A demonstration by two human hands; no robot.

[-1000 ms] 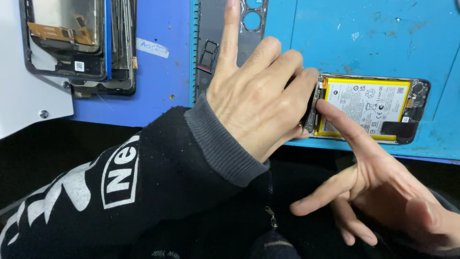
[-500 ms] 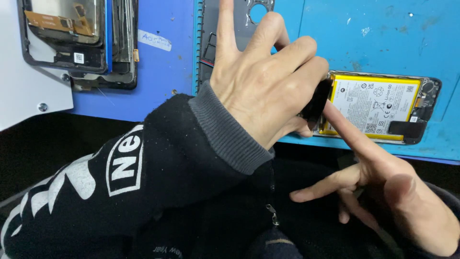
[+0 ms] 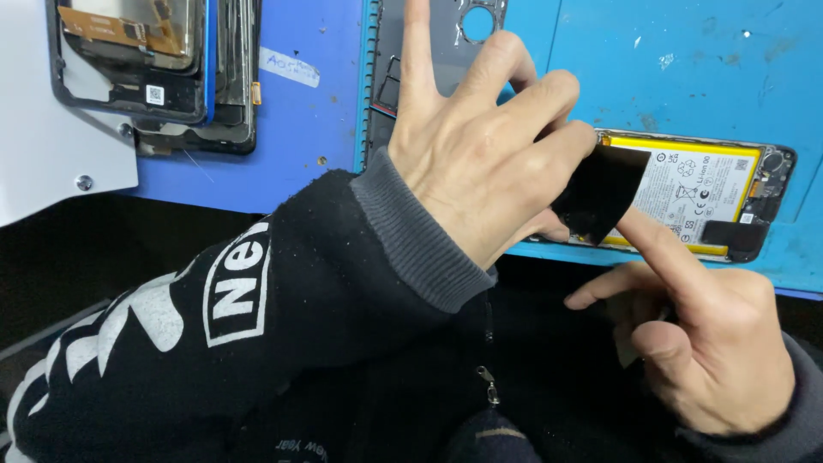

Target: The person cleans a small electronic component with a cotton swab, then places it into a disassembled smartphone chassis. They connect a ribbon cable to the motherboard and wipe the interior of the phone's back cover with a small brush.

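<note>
Head view is showing your blue worktop (image 3: 300, 163) from above, so going left to right: a white panel (image 3: 43, 120) is sitting at the far left edge, and just beside it a stack of opened phone frames (image 3: 154, 69) is lying on the mat, with a small white label strip (image 3: 289, 66) stuck to the mat to their right. Next, a dark grey back cover (image 3: 390, 60) with a round camera hole is lying flat at the top, partly under your left hand (image 3: 489, 163). That hand, in a black sleeve (image 3: 257, 334) with a grey cuff, is reaching across the mat; its grip is closed on a thin black sheet (image 3: 600, 193), pinched between thumb and fingertips (the index finger is sticking straight out, away from the pinch). You are holding the sheet tilted over the left end of the opened phone (image 3: 737, 201), which is lying flat near the front edge of the worktop with its yellow-edged white battery (image 3: 699, 193) facing up. Your right hand (image 3: 703, 343) is coming in from the lower right with its index finger stretched out, the tip touching the lower edge of the black sheet at the phone's near side; its other fingers are curled loosely and are holding nothing.
</note>
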